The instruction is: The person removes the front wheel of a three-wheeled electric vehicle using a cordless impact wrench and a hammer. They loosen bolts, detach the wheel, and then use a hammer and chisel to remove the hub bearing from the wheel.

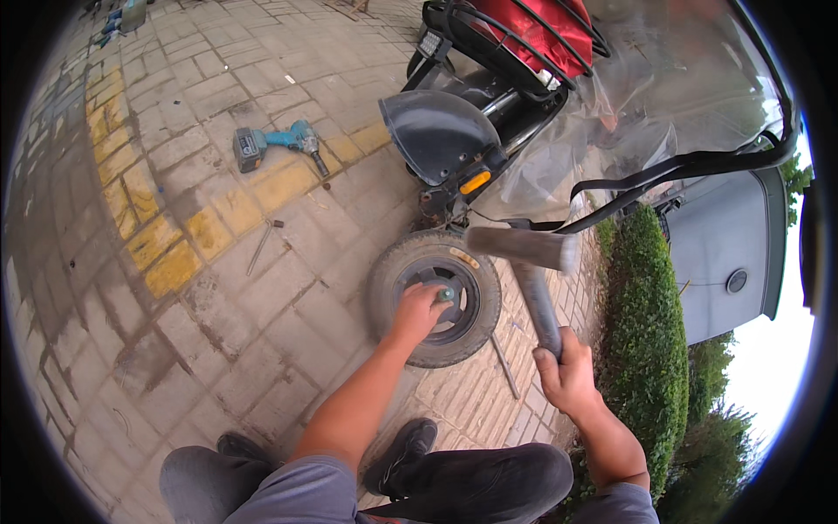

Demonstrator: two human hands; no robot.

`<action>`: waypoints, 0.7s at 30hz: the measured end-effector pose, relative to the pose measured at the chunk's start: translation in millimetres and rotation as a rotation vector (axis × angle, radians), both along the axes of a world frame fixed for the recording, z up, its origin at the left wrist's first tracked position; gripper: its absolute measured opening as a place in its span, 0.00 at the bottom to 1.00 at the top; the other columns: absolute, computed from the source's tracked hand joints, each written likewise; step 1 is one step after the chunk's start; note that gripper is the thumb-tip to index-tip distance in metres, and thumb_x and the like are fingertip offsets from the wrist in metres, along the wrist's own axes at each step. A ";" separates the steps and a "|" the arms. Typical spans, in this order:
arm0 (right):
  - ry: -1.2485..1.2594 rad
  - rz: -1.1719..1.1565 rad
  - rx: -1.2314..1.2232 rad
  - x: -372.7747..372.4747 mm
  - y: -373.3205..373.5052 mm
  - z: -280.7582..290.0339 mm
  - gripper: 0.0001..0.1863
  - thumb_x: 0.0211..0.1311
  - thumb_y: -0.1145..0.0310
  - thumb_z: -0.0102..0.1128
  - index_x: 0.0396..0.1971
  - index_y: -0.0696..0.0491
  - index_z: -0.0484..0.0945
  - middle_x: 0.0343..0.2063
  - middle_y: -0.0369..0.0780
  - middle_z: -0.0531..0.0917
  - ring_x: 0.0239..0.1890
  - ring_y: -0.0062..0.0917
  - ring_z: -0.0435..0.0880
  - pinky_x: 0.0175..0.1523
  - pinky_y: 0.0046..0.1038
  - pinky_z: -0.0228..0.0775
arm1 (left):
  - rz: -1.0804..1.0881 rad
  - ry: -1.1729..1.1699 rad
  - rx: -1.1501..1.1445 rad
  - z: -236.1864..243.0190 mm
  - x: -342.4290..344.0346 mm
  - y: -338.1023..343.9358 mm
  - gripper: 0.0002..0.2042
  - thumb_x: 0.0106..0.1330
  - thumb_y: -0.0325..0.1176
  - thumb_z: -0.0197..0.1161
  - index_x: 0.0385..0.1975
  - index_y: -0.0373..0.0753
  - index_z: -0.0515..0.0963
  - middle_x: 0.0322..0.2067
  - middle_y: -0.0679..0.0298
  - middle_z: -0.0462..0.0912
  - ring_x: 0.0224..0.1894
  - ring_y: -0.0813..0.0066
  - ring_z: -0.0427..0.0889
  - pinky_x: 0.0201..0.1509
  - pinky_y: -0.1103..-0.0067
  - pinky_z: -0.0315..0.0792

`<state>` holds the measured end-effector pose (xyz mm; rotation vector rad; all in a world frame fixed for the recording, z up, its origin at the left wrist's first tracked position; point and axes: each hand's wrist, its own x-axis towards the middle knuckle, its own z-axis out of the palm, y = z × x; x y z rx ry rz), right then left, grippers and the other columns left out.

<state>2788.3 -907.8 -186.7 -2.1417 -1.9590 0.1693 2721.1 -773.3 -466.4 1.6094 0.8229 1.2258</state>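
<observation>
Outdoors on paved ground (236, 349), roadside or yard hard to tell: shown by yellow paving blocks (172, 266), a clipped green hedge (646, 349), open sky (772, 371) and a standing vehicle (441, 135) with plastic sheeting (672, 96).

Paved ground (209, 367) beside green hedge (648, 323)

I have the left forearm (362, 395) stretched out ahead, slanting inward, the left hand (419, 307) curled into a grip. I have the right forearm (613, 437) angled forward and inward too, the right hand (570, 374) clenched, its thumb (547, 367) toward the left.
</observation>
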 end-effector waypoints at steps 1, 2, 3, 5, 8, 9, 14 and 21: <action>0.083 0.030 0.111 0.1 -7.3 6.2 0.17 0.63 0.60 0.59 0.32 0.60 0.69 0.15 0.46 0.77 0.16 0.39 0.79 0.23 0.33 0.71 | -0.032 0.010 -0.033 -3.1 -1.3 -4.8 0.14 0.57 0.37 0.67 0.40 0.38 0.79 0.39 0.57 0.83 0.45 0.57 0.79 0.57 0.64 0.67; 0.268 0.121 0.241 -4.7 -5.9 12.5 0.17 0.66 0.57 0.54 0.30 0.58 0.70 0.14 0.39 0.75 0.15 0.26 0.77 0.22 0.24 0.68 | 0.070 -0.133 0.102 -5.1 2.8 -0.1 0.13 0.56 0.36 0.67 0.38 0.38 0.79 0.32 0.56 0.82 0.41 0.53 0.78 0.50 0.68 0.70; 0.402 0.288 0.341 -6.5 -3.4 11.3 0.18 0.66 0.54 0.53 0.29 0.55 0.71 0.13 0.37 0.74 0.15 0.21 0.75 0.21 0.20 0.65 | 0.067 -0.123 0.083 -8.1 2.6 -1.5 0.13 0.56 0.35 0.67 0.39 0.38 0.79 0.34 0.57 0.82 0.42 0.55 0.79 0.52 0.67 0.69; 0.590 0.361 0.509 -2.0 -10.8 -22.0 0.17 0.64 0.54 0.56 0.29 0.54 0.72 0.12 0.38 0.72 0.13 0.22 0.72 0.20 0.21 0.65 | 0.054 -0.118 0.046 -9.5 9.3 -7.8 0.14 0.55 0.35 0.67 0.40 0.39 0.80 0.38 0.58 0.84 0.44 0.58 0.80 0.57 0.64 0.67; -0.206 -0.085 -0.133 33.1 -34.1 -45.5 0.19 0.57 0.56 0.63 0.28 0.58 0.70 0.15 0.52 0.78 0.20 0.51 0.79 0.26 0.45 0.72 | -0.005 -0.043 -0.089 -9.3 13.2 -4.2 0.13 0.54 0.34 0.68 0.39 0.39 0.80 0.37 0.58 0.84 0.43 0.58 0.80 0.56 0.65 0.68; -0.300 -0.136 -0.274 42.8 -35.4 -48.3 0.19 0.57 0.57 0.64 0.29 0.59 0.70 0.16 0.54 0.78 0.23 0.55 0.79 0.28 0.47 0.72 | -0.004 -0.068 -0.039 -1.8 16.3 -6.6 0.13 0.54 0.33 0.68 0.38 0.38 0.80 0.34 0.57 0.82 0.41 0.55 0.79 0.52 0.65 0.69; -0.120 -0.193 -0.119 32.2 -30.6 -33.0 0.18 0.60 0.59 0.61 0.30 0.60 0.69 0.15 0.54 0.77 0.22 0.53 0.79 0.26 0.45 0.70 | -0.014 -0.025 0.080 7.4 0.6 -1.4 0.13 0.54 0.35 0.68 0.38 0.37 0.80 0.36 0.56 0.83 0.43 0.55 0.79 0.50 0.66 0.71; -0.099 -0.273 -0.077 69.1 -63.3 -41.4 0.17 0.61 0.61 0.60 0.31 0.60 0.69 0.16 0.54 0.77 0.22 0.51 0.79 0.26 0.42 0.69 | -0.048 -0.005 0.232 27.8 11.6 -25.1 0.16 0.52 0.30 0.67 0.42 0.36 0.78 0.41 0.58 0.81 0.47 0.58 0.77 0.53 0.67 0.69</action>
